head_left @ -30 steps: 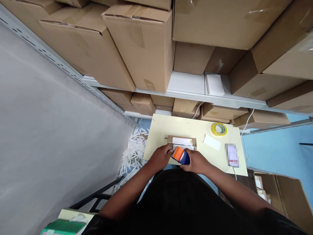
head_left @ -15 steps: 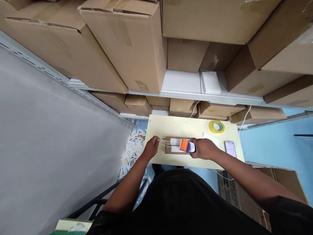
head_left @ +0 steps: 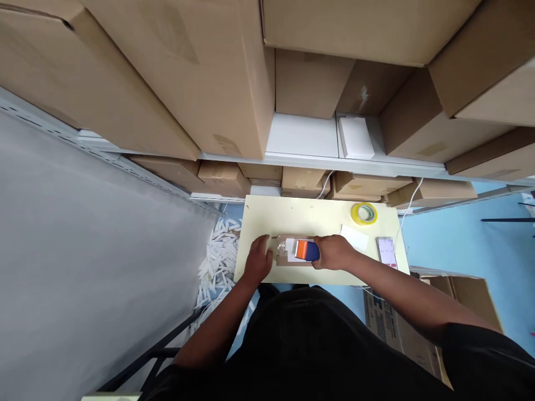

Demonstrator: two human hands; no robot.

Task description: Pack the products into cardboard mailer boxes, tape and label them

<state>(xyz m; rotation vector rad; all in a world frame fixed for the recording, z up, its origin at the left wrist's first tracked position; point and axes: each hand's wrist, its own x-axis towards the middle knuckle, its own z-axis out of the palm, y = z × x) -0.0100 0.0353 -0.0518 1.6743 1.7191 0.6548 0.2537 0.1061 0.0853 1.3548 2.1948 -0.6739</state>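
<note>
A small cardboard box (head_left: 288, 262) with a white label lies flat on the pale yellow table (head_left: 267, 214). My right hand (head_left: 334, 252) grips an orange and blue tape dispenser (head_left: 307, 250) over the box's right part. Clear tape (head_left: 281, 245) shows shiny and wrinkled at the box's left end. Just left of that end is my left hand (head_left: 258, 259), fingers apart and holding nothing. Whether its fingertips touch the box edge I cannot tell.
A yellow tape roll (head_left: 363, 213), a sheet of white paper (head_left: 354, 237) and a phone (head_left: 387, 252) lie on the table's right side. Shelves (head_left: 301, 133) with cardboard boxes rise behind. White paper strips (head_left: 221, 253) cover the floor at left, beside a grey wall (head_left: 104, 250).
My left hand has let go of the tape end and opened. The tape now lies against the box's left end. The dispenser has tilted, showing more of its blue side.
</note>
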